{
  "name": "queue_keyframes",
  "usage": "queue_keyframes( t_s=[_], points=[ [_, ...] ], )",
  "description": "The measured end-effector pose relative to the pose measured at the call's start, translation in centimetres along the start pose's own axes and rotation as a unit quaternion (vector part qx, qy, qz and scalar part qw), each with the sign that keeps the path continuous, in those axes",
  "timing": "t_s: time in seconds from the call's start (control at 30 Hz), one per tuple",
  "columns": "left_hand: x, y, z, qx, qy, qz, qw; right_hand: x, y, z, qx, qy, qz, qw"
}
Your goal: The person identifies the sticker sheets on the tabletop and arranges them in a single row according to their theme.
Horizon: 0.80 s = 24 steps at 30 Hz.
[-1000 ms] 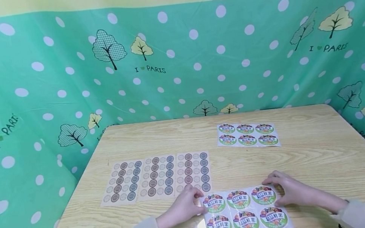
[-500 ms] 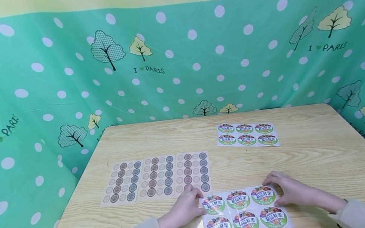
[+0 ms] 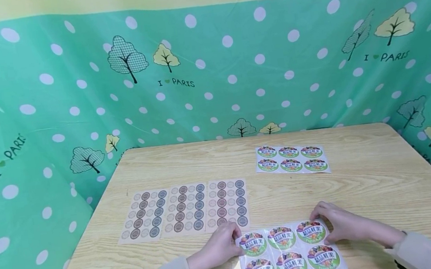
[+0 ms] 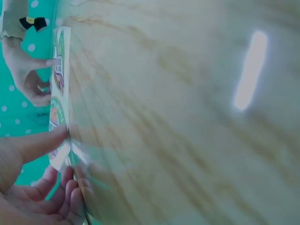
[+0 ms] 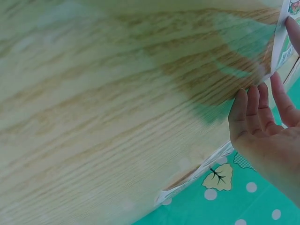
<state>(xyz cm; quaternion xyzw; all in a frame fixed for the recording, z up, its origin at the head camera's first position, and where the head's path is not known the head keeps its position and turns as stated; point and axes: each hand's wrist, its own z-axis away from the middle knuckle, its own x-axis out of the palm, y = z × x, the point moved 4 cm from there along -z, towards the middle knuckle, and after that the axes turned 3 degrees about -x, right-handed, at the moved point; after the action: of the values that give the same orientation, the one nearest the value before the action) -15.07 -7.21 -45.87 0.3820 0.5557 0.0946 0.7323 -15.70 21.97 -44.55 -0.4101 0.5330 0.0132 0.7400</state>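
Observation:
A glossy white sheet of round fruit stickers (image 3: 288, 251) lies near the front of the table, two rows across it. At its left edge, my left hand (image 3: 219, 245) pinches the sheet near the upper corner; in the left wrist view the thumb (image 4: 44, 143) presses on the edge, with the other fingers curled beneath. My right hand (image 3: 343, 223) holds the opposite edge, thumb and index finger spread along it. From the right wrist, the right-hand fingertips (image 5: 275, 82) meet the sheet's edge (image 5: 280, 42) close over the wood.
A matching fruit sticker sheet (image 3: 291, 159) lies flat farther back. To the left, three beige sheets of small round labels (image 3: 182, 210) lie side by side, the nearest by my left hand. A green dotted curtain (image 3: 208, 72) surrounds the table (image 3: 365, 170).
The held sticker sheet has shifted very slightly toward me, its front edge lower in view. Both hands keep their places on its edges; the other sheets lie unmoved.

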Motion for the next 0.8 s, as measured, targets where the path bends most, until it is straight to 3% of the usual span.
queue_keyframes(
  t_s=[0.47, 0.8],
  points=[
    [-0.31, 0.04, -0.01, 0.012, -0.034, 0.079, 0.9962, -0.17, 0.25, 0.11, -0.01, -0.014, -0.03, 0.9994],
    [-0.73, 0.14, -0.21, 0.035, -0.038, 0.088, 0.9947, -0.11, 0.48, 0.12, -0.009, -0.005, -0.032, 0.9994]
  ],
)
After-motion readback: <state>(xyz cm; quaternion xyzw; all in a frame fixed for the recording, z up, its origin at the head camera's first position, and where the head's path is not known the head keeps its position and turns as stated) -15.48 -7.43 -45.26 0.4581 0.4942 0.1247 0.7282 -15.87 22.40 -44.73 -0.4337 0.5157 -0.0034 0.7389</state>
